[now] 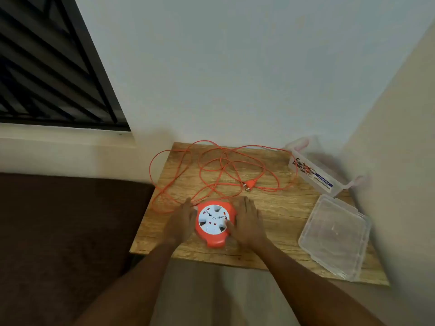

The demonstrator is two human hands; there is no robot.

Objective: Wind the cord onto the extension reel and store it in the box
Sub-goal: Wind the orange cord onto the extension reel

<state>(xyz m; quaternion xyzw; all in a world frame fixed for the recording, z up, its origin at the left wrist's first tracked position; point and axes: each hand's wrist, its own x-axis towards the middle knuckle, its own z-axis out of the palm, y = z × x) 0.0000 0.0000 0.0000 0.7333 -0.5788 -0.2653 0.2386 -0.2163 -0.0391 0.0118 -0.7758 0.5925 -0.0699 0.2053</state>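
Observation:
An orange extension reel with a white socket face lies flat near the front of a small wooden table. My left hand rests against its left side and my right hand against its right side, the thumb touching the white face. The orange cord sprawls in loose loops over the back of the table and hangs off the left edge. Its plug lies mid-table. A clear plastic box stands at the back right, and its clear lid lies flat at the right front.
The table sits in a corner, with white walls close behind and to the right. A dark brown cushioned surface lies to the left. A window with a dark grille is at the upper left.

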